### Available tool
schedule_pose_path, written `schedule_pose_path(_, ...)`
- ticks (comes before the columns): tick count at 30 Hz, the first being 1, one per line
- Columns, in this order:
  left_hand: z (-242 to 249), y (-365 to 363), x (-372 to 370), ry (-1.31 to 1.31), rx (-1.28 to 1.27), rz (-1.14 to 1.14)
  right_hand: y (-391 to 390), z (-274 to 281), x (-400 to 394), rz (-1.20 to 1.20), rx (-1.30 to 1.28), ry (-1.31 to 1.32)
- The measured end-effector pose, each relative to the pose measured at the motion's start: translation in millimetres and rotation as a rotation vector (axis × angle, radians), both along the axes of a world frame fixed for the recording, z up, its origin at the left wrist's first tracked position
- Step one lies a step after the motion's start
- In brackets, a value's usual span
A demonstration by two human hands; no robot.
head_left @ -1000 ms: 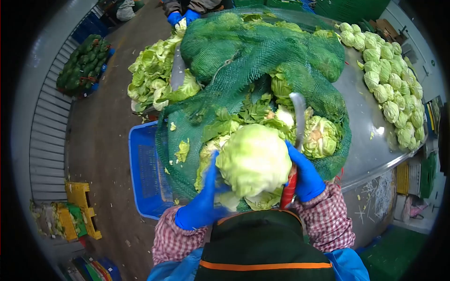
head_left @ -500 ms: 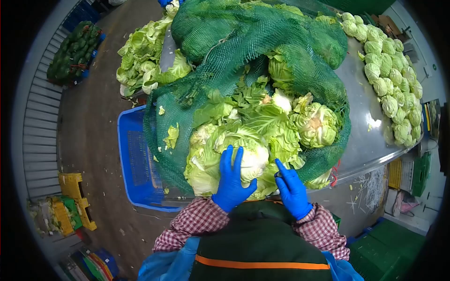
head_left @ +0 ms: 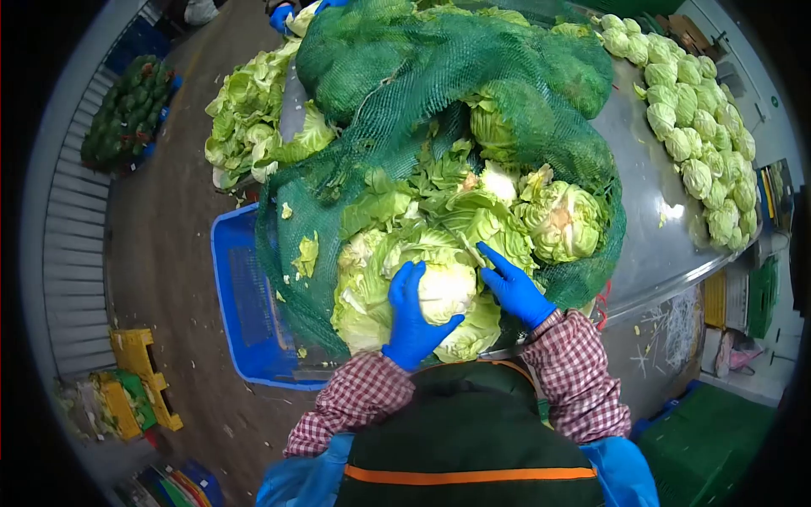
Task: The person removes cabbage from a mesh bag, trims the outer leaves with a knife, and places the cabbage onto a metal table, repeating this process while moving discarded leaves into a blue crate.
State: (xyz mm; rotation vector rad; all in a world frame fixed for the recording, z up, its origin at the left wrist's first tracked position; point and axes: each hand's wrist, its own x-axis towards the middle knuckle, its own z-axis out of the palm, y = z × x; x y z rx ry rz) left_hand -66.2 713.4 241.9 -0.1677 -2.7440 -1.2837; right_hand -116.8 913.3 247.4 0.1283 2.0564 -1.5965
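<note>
I'm looking past the work at a row of trimmed pale-green cabbage heads (head_left: 705, 127) lining the far right edge of the curved steel table (head_left: 646, 220). A loose heap of discarded outer leaves (head_left: 249, 127) is lying at the upper left. A blue plastic crate (head_left: 245, 304) is sitting on the floor just beside the table, yellow crates (head_left: 139, 380) are standing further left, and a netted bundle of dark green vegetables (head_left: 122, 114) is resting by the corrugated wall.

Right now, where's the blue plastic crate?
In the head view the blue plastic crate sits on the floor to the person's left, partly under the green mesh sack of cabbages, beside the left hand.
</note>
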Motion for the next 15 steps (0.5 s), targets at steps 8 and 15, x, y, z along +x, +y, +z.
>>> schedule_pose_path(8, 89.3, -59.4, -8.0, -0.163, 0.869, -0.281, -6.5, 34.7, -11.9, -0.348, -0.222, -0.191)
schedule_pose_path(15, 108.4, -45.8, -18.4, 0.485, 0.054, -0.018, -57.5, 138.0, 11.0, -0.260, -0.418, 0.024)
